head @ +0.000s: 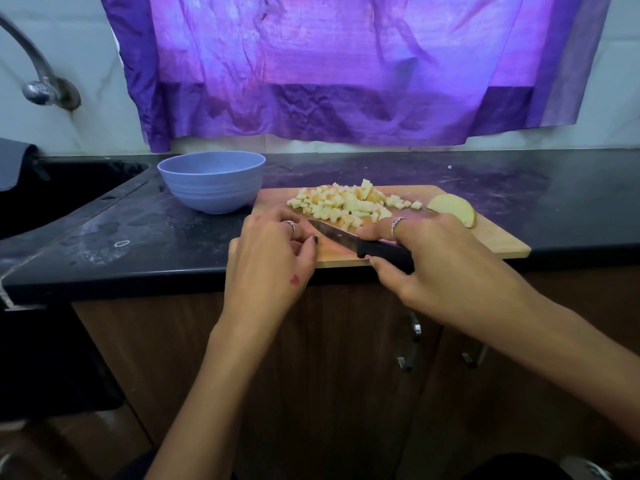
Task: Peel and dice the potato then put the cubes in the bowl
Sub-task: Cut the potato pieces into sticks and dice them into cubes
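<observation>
Right hand (446, 258) wraps the black plastic handle of a small steel-bladed kitchen knife (349, 240), index finger stretched forward along the spine, silver ring on it. Blade lies low over the rectangular light wooden cutting board (498, 242), tip pointing toward the board's left edge.

Left hand (273, 254) sits at the board's near-left corner, fingers curled down onto the wood right beside the blade tip; no object visibly held, and I cannot tell if anything is under the fingertips. Ring on one finger, dark nail polish, small red mark on the back of the hand.

Pile of pale yellow diced potato cubes (349, 204) in the middle of the board, just beyond the blade, a few stray cubes on the pile's right. One uncut pale potato slice with skin on its rim (453, 209) lies near the board's far-right part, just past the right hand's knuckles.

Round ribbed blue plastic bowl (212, 181) stands on the black stone counter (121, 230), just off the board's far-left corner; its inside is not visible.

Purple cloth (329, 71) hangs on the wall behind the board. Metal tap (38, 77) and dark sink (52, 195) well left of the board.
</observation>
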Available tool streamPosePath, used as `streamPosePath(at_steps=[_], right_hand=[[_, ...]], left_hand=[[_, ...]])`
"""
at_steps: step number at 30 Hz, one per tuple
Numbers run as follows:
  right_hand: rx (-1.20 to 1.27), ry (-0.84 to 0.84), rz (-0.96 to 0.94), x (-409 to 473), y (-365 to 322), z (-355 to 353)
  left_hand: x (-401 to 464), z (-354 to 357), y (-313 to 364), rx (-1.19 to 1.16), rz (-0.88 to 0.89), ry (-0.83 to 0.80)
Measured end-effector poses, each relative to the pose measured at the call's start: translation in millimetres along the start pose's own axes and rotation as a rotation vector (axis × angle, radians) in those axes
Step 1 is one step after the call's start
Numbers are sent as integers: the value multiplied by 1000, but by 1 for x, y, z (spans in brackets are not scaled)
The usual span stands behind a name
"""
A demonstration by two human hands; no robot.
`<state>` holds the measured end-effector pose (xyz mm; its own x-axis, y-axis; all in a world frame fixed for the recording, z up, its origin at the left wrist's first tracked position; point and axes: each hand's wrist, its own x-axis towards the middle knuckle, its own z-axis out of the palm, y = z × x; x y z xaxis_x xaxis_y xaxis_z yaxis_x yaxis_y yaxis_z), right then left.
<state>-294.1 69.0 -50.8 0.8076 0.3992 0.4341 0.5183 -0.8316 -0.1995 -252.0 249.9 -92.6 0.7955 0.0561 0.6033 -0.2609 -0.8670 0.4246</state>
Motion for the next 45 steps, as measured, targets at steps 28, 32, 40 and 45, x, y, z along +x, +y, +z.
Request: streamPosePath(at_steps=[28, 32, 40, 45], right_hand=[[50, 21, 43, -3, 9, -5], [53, -21, 38, 1, 8, -5], [68, -1, 48, 3, 4, -1], [50, -31, 27, 4, 3, 2]], left_hand=[[7, 3, 11, -14, -38, 97], [7, 5, 9, 10, -16, 103], [11, 4, 9, 0, -53, 85], [11, 4, 11, 40, -73, 49]])
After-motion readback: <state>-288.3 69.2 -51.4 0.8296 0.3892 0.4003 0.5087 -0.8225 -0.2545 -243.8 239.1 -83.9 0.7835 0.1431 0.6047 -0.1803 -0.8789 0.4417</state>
